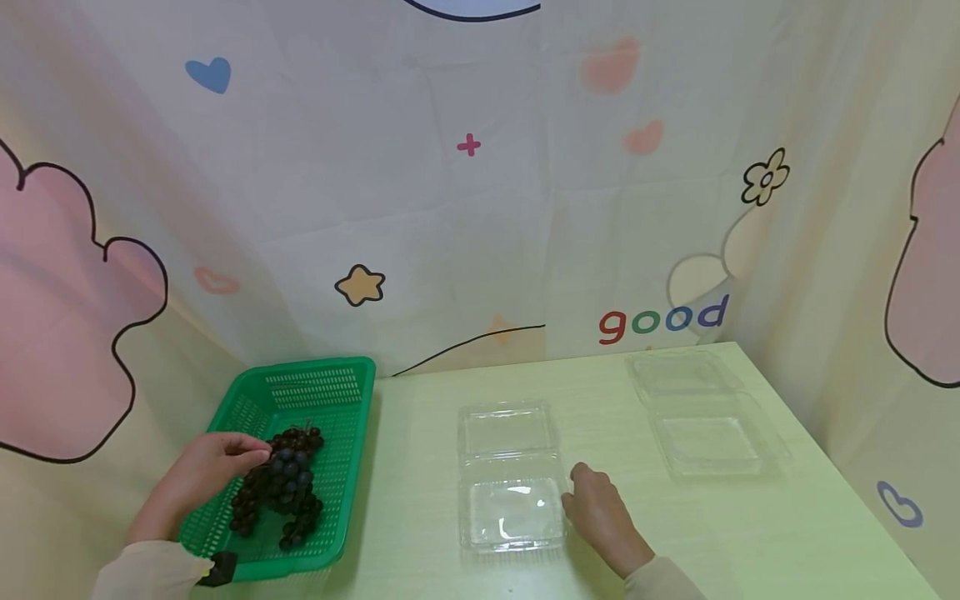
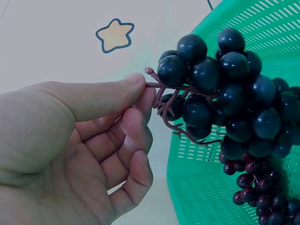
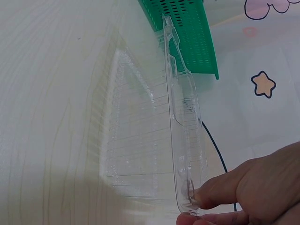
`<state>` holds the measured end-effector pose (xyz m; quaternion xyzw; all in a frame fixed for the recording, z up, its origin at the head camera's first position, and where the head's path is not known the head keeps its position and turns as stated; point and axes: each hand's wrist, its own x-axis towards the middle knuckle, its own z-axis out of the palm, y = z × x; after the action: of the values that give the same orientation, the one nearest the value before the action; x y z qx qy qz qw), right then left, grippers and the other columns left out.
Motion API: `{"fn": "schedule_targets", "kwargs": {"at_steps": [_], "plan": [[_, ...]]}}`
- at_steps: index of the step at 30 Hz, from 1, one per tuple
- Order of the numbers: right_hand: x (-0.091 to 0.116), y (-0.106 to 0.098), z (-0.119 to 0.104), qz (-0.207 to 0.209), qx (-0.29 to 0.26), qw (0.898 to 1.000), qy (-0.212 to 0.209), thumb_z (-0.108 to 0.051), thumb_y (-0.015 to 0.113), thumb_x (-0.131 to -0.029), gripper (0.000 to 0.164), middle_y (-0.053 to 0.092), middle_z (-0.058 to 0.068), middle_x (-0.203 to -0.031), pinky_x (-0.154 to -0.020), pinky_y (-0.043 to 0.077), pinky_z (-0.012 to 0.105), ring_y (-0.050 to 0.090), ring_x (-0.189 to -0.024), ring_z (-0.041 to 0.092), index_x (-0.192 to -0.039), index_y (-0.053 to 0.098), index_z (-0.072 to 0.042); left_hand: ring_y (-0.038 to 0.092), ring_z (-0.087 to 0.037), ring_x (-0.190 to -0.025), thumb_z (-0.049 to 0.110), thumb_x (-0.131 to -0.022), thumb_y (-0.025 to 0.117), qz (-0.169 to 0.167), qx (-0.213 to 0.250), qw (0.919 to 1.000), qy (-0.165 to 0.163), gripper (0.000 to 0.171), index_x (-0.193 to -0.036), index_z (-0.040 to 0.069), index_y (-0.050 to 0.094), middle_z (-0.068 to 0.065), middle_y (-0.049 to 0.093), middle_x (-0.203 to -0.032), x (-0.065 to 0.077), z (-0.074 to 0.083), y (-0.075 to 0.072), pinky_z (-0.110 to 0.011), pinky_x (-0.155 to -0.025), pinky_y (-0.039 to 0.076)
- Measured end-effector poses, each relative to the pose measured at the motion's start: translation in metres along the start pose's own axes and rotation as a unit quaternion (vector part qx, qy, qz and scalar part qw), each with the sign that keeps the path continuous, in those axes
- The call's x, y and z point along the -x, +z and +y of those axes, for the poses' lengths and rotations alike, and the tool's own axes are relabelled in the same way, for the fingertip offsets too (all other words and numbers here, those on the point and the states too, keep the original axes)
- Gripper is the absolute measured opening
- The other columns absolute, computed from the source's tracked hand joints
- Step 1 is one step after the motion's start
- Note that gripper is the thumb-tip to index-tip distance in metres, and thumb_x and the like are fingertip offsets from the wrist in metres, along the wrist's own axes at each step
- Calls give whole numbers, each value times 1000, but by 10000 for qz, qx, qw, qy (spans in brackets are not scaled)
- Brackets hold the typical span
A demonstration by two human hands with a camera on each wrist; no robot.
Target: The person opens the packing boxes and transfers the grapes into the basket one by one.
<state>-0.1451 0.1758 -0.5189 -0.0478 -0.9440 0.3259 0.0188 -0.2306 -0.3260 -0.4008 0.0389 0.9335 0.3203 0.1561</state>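
Note:
My left hand (image 1: 206,471) pinches the brown stem (image 2: 183,88) of a bunch of large dark grapes (image 2: 229,101) between thumb and index finger. The bunch is over the green basket (image 1: 369,417), at the left of the table. Beneath it, smaller reddish-brown grapes (image 1: 300,532) lie in the basket, partly covered by the held bunch. At the middle of the table lies an open clear plastic clamshell box (image 1: 512,508). My right hand (image 1: 600,512) grips the right edge of that box; thumb and fingers meet at its rim (image 3: 190,201) in the right wrist view.
Another open clear clamshell box (image 1: 708,446) lies farther back on the right side of the pale table (image 1: 420,475). A printed curtain (image 1: 450,225) closes off the back and sides. The basket stands close to the left side.

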Motion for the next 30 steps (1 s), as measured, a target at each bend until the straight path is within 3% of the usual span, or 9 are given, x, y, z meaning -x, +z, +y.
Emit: {"fn": "schedule_targets", "kwargs": {"at_steps": [16,26,30], "plan": [[0,-1,-2,48,38,10000,-54,5,69,-84,20,68,30,-86,-57,55,43,58,-63,25,-99,61,15,64,-39,-111,35,-105,62,222,-195,9994,193,41,-126,1,70,-21,67,-125,-14,1,6,-56,-88,54],[1,-2,-2,18,-8,10000,-59,6,69,-84,20,67,30,-85,-54,52,39,54,-60,23,-99,61,15,62,-43,-110,28,-106,62,515,-344,9969,480,37,-124,-3,70,-24,68,-121,-25,1,16,-58,-88,54],[2,-2,-2,5,-29,10000,-36,5,70,-85,19,67,29,-85,-54,52,39,54,-60,23,-99,61,15,64,-41,-107,25,-106,62,604,-363,9965,454,34,-123,-3,70,-23,69,-119,-30,0,19,-57,-87,55]]}}
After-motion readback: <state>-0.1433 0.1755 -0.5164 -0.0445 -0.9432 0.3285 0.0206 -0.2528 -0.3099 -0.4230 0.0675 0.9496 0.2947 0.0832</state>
